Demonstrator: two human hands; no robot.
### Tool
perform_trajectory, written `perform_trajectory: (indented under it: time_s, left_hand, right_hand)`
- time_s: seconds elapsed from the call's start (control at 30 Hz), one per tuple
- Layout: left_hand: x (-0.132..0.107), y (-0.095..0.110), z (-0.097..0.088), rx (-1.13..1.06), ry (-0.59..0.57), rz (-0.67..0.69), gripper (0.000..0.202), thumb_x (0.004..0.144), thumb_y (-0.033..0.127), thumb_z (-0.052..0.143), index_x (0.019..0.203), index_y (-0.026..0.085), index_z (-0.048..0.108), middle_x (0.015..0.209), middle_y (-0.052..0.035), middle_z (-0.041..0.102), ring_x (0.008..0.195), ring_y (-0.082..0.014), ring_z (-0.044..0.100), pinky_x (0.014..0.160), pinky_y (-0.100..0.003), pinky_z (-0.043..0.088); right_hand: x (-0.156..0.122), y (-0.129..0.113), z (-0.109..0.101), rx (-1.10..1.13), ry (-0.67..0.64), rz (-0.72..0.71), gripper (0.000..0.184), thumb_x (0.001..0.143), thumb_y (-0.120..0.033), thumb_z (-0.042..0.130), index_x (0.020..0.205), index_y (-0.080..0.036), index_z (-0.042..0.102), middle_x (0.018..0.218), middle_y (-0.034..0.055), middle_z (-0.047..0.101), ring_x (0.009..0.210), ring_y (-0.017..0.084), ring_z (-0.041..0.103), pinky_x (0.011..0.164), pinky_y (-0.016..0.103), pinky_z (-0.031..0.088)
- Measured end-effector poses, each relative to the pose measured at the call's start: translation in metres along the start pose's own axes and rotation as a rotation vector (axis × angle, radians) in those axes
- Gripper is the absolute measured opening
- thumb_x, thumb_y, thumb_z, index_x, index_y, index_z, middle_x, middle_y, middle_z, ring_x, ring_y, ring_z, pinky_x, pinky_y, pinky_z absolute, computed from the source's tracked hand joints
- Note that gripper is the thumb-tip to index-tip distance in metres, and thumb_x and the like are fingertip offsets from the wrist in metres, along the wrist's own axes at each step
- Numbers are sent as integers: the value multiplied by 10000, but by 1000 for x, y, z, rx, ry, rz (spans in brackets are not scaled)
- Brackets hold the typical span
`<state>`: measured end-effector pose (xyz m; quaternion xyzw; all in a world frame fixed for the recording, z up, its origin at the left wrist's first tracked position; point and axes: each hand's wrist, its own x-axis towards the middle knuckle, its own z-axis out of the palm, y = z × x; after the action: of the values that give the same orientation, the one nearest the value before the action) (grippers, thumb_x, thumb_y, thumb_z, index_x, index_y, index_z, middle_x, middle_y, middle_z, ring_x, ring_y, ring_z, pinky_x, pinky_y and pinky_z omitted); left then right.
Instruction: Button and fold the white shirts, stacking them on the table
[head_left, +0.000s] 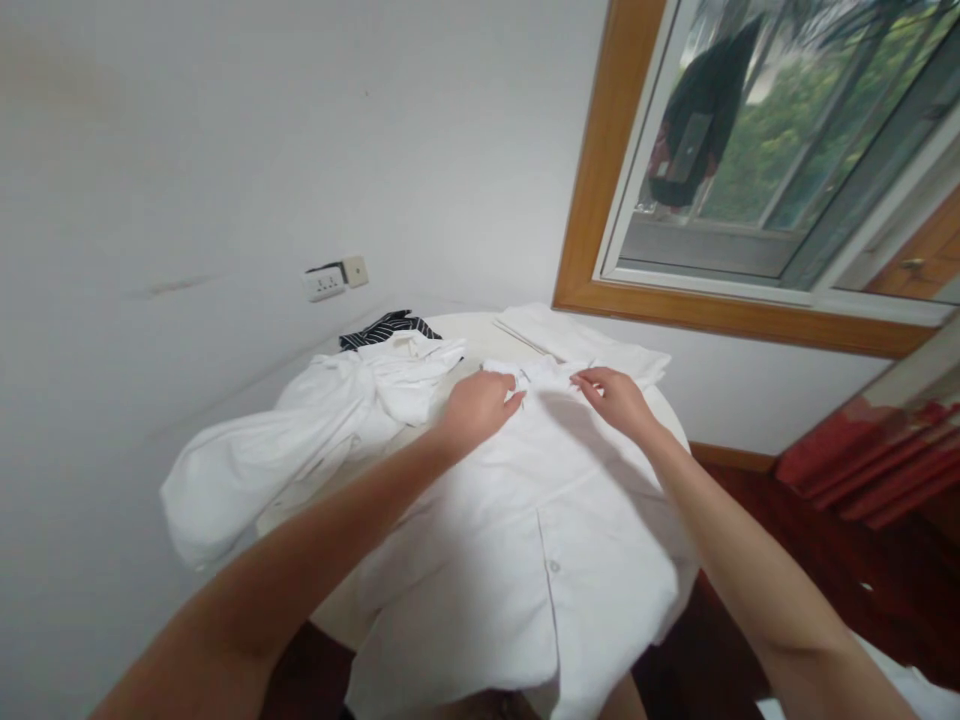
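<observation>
A white button-up shirt (517,490) lies spread over a round cream table, its lower edge hanging over the near side. One button and the front opening show near the hem. At the shirt's far edge, my left hand (480,405) is closed on the cloth with curled fingers and the thumb close to them. My right hand (611,400) pinches that same edge a short way to the right. Between the two hands the cloth is lightly rumpled.
Left on the table (469,325) sits a bunched white garment (300,430), partly overhanging, with a black striped cloth (386,328) behind it. Folded white cloth (592,340) lies at the back right. A wall socket (325,284), a window (750,150) and a red curtain (877,460) surround the table.
</observation>
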<state>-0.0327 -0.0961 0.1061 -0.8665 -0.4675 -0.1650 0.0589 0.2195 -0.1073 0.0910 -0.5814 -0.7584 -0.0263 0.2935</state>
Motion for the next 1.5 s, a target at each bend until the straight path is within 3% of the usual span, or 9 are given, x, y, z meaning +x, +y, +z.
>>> perform_trajectory:
  time_s: [0.1, 0.23, 0.33, 0.53, 0.67, 0.8, 1.0, 1.27, 1.5]
  left_hand:
    - [41, -13, 19, 147, -23, -232, 485, 837, 518, 574, 1102, 114, 615, 1116, -190, 635, 1073, -317, 581, 842, -385, 484]
    - [60, -43, 40, 156, -143, -373, 261, 912, 220, 464, 1086, 97, 616, 1069, -194, 657, 1016, -292, 634, 808, -364, 498]
    - [58, -71, 38, 177, -125, -426, 362, 897, 47, 306, 1138, 69, 576, 1001, -194, 677, 962, -290, 663, 771, -373, 507]
    - [70, -96, 25, 231, -116, -478, 360, 886, 50, 318, 1164, 74, 545, 1029, -197, 670, 979, -284, 659, 764, -344, 499]
    - [94, -92, 32, 240, -110, -415, 331, 938, 284, 397, 1129, 93, 588, 1059, -204, 656, 1029, -304, 620, 803, -364, 473]
    - [104, -92, 49, 353, -169, -256, 522, 845, 548, 530, 1088, 99, 637, 1141, -218, 615, 1121, -364, 522, 892, -452, 404]
    - [91, -114, 62, 434, -144, -42, 394, 876, 479, 508, 998, 137, 662, 1166, -177, 600, 1164, -332, 475, 931, -421, 362]
    - [103, -136, 35, 224, -289, -100, 447, 914, 535, 358, 1143, 194, 537, 1037, -105, 682, 937, -243, 632, 756, -305, 439]
    - [113, -169, 17, 184, -399, 124, 545, 871, 631, 362, 1079, 193, 610, 999, -107, 693, 918, -237, 634, 779, -290, 440]
  right_hand:
    - [51, 11, 26, -64, 103, 133, 310, 932, -282, 432, 1018, -196, 717, 1020, 59, 728, 929, 194, 658, 839, 291, 481]
    - [88, 21, 62, -188, 88, 291, 337, 919, -218, 415, 1084, -195, 708, 1116, 72, 704, 1040, 201, 625, 886, 281, 445]
    - [100, 31, 79, -242, 54, 331, 354, 868, -148, 446, 1089, -211, 714, 1111, 78, 705, 1031, 209, 617, 870, 281, 435]
    - [110, 43, 84, -335, 26, 294, 351, 889, -192, 429, 1096, -201, 711, 1053, 120, 704, 1024, 255, 559, 836, 339, 398]
    - [108, 41, 88, -374, -36, 268, 386, 945, -338, 380, 1022, -186, 727, 1015, 147, 693, 1026, 275, 516, 842, 372, 358]
    - [101, 41, 98, -392, -70, 283, 444, 935, -465, 401, 1010, -179, 731, 1058, 169, 658, 1072, 301, 469, 878, 409, 315]
    - [95, 50, 109, -418, 3, 297, 400, 911, -453, 468, 1031, -154, 705, 1103, 176, 617, 1095, 312, 436, 880, 413, 287]
    - [97, 53, 113, -262, 68, 204, 239, 951, -295, 404, 1088, -193, 571, 1000, 107, 661, 1019, 254, 516, 874, 365, 285]
    - [94, 56, 116, -244, 114, 242, 263, 988, -300, 320, 1124, -174, 507, 1004, 104, 644, 968, 229, 546, 846, 314, 308]
